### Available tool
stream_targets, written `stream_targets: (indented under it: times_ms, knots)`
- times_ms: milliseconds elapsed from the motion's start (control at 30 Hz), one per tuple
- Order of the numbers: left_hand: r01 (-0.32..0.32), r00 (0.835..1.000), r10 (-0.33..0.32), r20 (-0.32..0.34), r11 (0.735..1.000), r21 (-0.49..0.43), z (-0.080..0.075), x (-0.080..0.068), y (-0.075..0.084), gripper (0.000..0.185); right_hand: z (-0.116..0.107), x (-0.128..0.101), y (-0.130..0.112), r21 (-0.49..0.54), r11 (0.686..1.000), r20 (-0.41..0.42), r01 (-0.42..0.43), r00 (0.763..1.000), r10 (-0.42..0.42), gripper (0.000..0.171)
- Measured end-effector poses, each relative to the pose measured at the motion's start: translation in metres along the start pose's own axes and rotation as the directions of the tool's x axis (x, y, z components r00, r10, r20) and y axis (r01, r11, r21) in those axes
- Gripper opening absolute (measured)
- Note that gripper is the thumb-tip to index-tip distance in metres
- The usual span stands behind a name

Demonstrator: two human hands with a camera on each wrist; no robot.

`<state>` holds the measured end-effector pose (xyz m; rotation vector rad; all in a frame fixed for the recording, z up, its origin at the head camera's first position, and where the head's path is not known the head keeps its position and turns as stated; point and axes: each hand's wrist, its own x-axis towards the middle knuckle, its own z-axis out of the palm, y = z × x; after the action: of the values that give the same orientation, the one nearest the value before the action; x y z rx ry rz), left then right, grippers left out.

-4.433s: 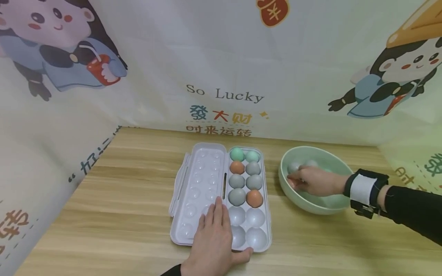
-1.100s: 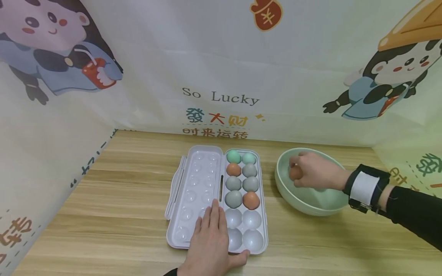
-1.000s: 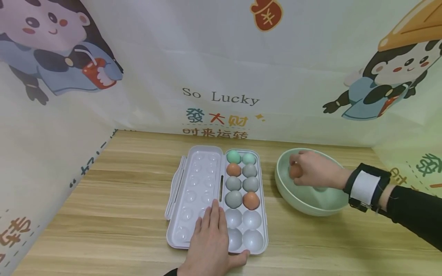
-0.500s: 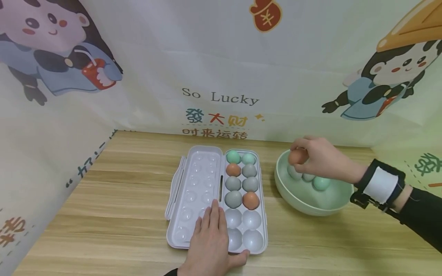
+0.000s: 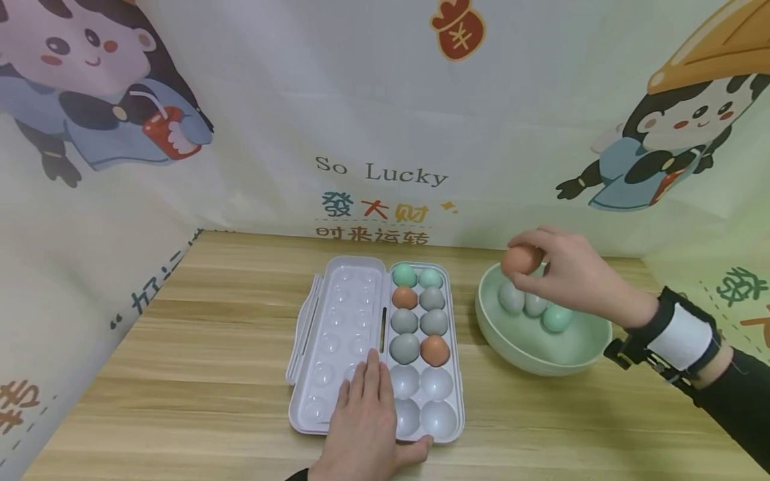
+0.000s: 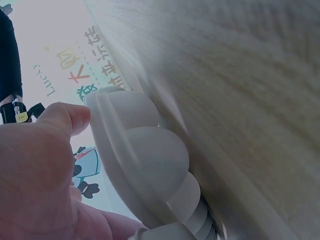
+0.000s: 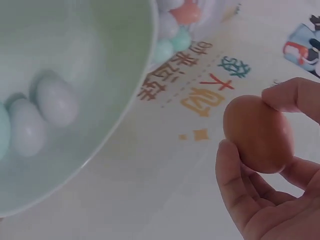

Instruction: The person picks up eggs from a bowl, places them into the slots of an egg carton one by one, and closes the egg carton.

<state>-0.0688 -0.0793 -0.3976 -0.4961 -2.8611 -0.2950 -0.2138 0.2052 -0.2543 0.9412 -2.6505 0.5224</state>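
Note:
My right hand (image 5: 568, 270) pinches a brown egg (image 5: 521, 260) between thumb and fingers, above the left rim of a pale green bowl (image 5: 529, 357). In the right wrist view the same brown egg (image 7: 258, 134) shows whole at the fingertips. Two grey eggs and a mint egg (image 5: 557, 318) lie in the bowl. My left hand (image 5: 365, 414) rests with straight fingers across the near end of an open white egg carton (image 5: 337, 334), thumb at its front edge. Mint, brown and grey eggs (image 5: 404, 321) fill the carton's far rows; the cups (image 5: 438, 418) near my left hand hold none.
The carton and bowl stand side by side on a wood-grain table (image 5: 198, 347), with a strip of tabletop between them. A printed cloth backdrop (image 5: 271, 133) rises behind the table and along both sides.
My right hand has lifted the brown egg from inside the bowl to above its rim, uncovering the eggs below. My left hand stays on the carton.

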Motion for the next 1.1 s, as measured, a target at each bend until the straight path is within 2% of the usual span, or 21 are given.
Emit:
stream_targets:
  times_ms: [133, 300, 500, 700, 800, 933, 1100]
  knots:
    - [-0.005, 1.0, 0.005, -0.01, 1.0, 0.006, 0.0, 0.0, 0.0, 0.107, -0.004, -0.003, -0.005, 0.037, 0.999, -0.038, -0.014, 0.999, 0.016, 0.032]
    - [-0.014, 1.0, 0.014, -0.018, 1.0, 0.016, 0.0, -0.001, -0.001, 0.108, -0.005, -0.008, -0.014, 0.096, 0.994, -0.073, -0.044, 0.996, 0.051, 0.037]
    - [-0.019, 0.999, 0.02, -0.026, 1.0, 0.011, 0.001, -0.001, -0.001, 0.108, 0.009, -0.015, -0.026, 0.078, 0.997, -0.133, 0.022, 0.991, -0.011, 0.042]
    - [-0.018, 1.0, 0.018, -0.023, 1.0, 0.01, 0.001, -0.001, -0.001, 0.108, 0.028, -0.024, -0.038, 0.08, 0.997, -0.124, 0.02, 0.992, -0.01, 0.04]
    - [-0.02, 1.0, 0.02, -0.023, 1.0, 0.011, 0.002, 0.0, -0.001, 0.108, 0.04, -0.028, -0.045, 0.086, 0.995, -0.135, 0.046, 0.99, -0.034, 0.037]
    - [-0.018, 1.0, 0.018, -0.016, 1.0, 0.011, 0.001, 0.0, 0.0, 0.108, 0.054, -0.032, -0.057, 0.13, 0.988, -0.128, 0.08, 0.99, -0.063, 0.035]
    - [-0.015, 1.0, 0.015, -0.009, 1.0, 0.012, 0.0, 0.0, 0.0, 0.108, 0.064, -0.037, -0.074, 0.2, 0.978, -0.098, 0.052, 0.995, -0.032, 0.04]
